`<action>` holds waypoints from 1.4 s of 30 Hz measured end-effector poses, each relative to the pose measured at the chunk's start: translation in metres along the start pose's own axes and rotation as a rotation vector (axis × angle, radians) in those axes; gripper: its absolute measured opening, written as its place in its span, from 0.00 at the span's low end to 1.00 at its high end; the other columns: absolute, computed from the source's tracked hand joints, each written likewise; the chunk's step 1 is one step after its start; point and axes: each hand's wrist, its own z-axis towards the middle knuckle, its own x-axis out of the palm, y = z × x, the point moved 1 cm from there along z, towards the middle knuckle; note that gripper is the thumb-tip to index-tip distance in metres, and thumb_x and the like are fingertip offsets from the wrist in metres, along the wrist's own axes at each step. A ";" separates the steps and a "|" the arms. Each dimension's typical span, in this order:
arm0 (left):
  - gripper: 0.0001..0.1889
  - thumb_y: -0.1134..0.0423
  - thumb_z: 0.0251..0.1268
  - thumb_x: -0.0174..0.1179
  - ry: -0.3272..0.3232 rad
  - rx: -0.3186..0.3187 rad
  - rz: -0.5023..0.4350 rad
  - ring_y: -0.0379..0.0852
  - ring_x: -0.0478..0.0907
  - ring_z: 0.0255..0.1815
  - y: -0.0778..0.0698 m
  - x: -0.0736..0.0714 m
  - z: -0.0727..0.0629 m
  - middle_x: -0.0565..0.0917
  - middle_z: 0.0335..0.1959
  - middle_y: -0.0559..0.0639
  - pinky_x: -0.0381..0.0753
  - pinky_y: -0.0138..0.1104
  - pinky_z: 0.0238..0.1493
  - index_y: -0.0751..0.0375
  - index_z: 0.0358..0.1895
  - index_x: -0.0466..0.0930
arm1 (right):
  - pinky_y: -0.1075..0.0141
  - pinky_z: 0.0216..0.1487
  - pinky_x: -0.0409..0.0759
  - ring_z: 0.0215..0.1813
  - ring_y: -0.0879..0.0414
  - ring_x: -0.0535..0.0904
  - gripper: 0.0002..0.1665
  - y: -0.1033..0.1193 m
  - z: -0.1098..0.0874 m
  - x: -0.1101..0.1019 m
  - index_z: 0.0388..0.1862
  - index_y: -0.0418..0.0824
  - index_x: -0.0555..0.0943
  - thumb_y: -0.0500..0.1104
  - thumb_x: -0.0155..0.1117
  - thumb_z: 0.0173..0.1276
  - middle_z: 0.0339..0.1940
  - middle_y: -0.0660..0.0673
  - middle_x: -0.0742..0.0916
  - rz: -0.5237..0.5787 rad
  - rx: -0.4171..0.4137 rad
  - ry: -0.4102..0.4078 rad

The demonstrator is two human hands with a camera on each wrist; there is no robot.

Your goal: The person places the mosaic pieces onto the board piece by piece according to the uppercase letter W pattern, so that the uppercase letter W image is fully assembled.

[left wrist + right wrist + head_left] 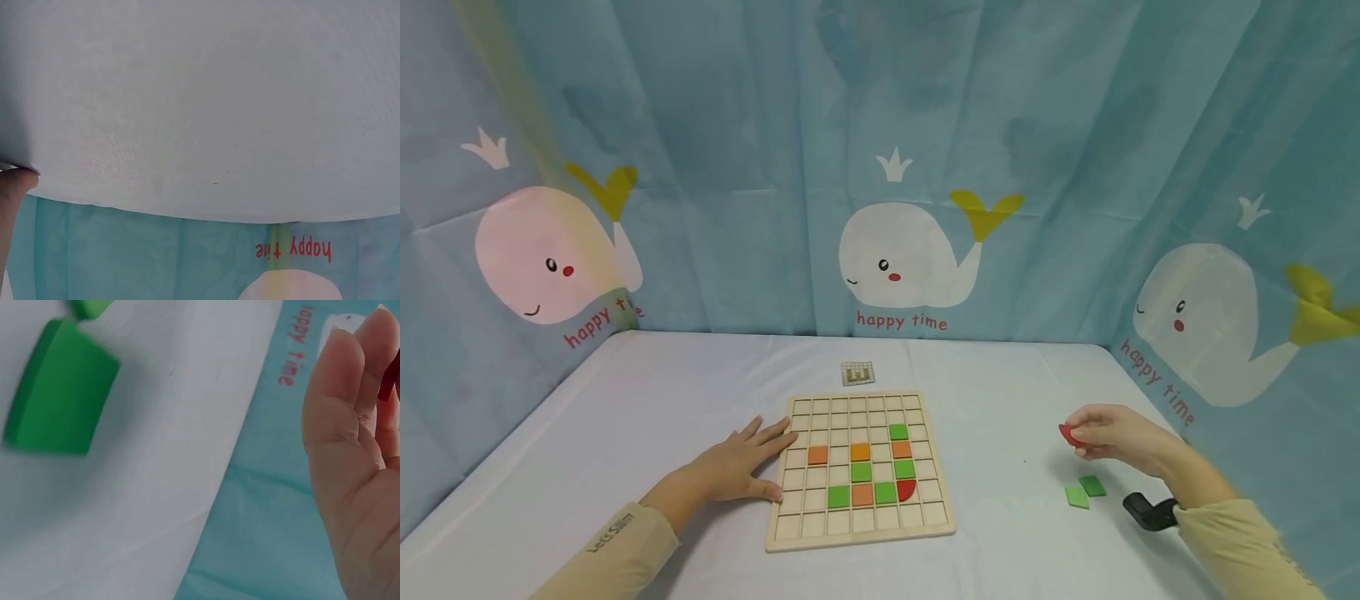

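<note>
My left hand lies with spread fingers against the left edge of a wooden grid board. Green and orange square tiles and a red rounded tile sit in some of the board's cells. To the right of the board, my right hand pinches a red tile above the table. The right wrist view shows that red tile only in part, at the edge behind the fingers. Below the right hand lie two green tiles, a light one and a darker one.
A small patterned grid card lies behind the board. Under the right forearm there is a black object, partly covered by the sleeve. The white tabletop meets a blue curtain printed with whales at the back and sides.
</note>
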 end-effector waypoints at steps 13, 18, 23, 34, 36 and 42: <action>0.51 0.30 0.51 0.59 -0.017 0.015 0.005 0.74 0.45 0.73 0.001 0.001 0.000 0.55 0.77 0.58 0.52 0.68 0.65 0.57 0.75 0.60 | 0.62 0.47 0.83 0.39 0.54 0.82 0.20 0.019 0.018 0.022 0.58 0.28 0.76 0.38 0.60 0.72 0.45 0.41 0.82 0.050 -0.032 0.022; 0.51 0.30 0.51 0.60 -0.025 0.033 0.009 0.74 0.46 0.73 0.002 0.001 0.000 0.55 0.76 0.60 0.52 0.68 0.65 0.59 0.74 0.60 | 0.61 0.48 0.83 0.41 0.51 0.84 0.14 0.027 0.024 0.031 0.53 0.33 0.76 0.35 0.60 0.71 0.41 0.41 0.81 0.075 -0.058 0.051; 0.51 0.31 0.52 0.60 -0.026 0.045 0.015 0.75 0.46 0.73 0.002 0.001 -0.001 0.56 0.76 0.61 0.53 0.68 0.64 0.60 0.74 0.60 | 0.59 0.48 0.83 0.41 0.49 0.85 0.15 0.036 0.030 0.042 0.53 0.29 0.72 0.36 0.59 0.72 0.38 0.41 0.82 0.064 -0.063 0.061; 0.50 0.31 0.52 0.60 -0.009 0.028 0.013 0.74 0.45 0.73 0.001 -0.001 -0.001 0.54 0.77 0.59 0.52 0.67 0.65 0.58 0.75 0.60 | 0.60 0.45 0.83 0.38 0.49 0.85 0.18 0.053 0.048 0.076 0.52 0.23 0.70 0.35 0.60 0.71 0.37 0.41 0.84 0.054 -0.061 0.088; 0.50 0.31 0.52 0.60 -0.009 0.029 0.011 0.74 0.45 0.73 0.001 -0.002 -0.001 0.54 0.77 0.60 0.52 0.67 0.65 0.58 0.75 0.60 | 0.61 0.44 0.83 0.38 0.50 0.85 0.17 0.055 0.052 0.083 0.51 0.23 0.71 0.35 0.60 0.71 0.36 0.41 0.85 0.058 -0.056 0.084; 0.51 0.31 0.52 0.60 -0.013 0.044 0.010 0.75 0.46 0.73 -0.002 -0.003 -0.002 0.55 0.76 0.60 0.53 0.68 0.64 0.60 0.74 0.60 | 0.61 0.42 0.83 0.35 0.51 0.85 0.12 0.059 0.065 0.103 0.47 0.26 0.72 0.33 0.60 0.70 0.34 0.42 0.85 0.057 -0.047 0.046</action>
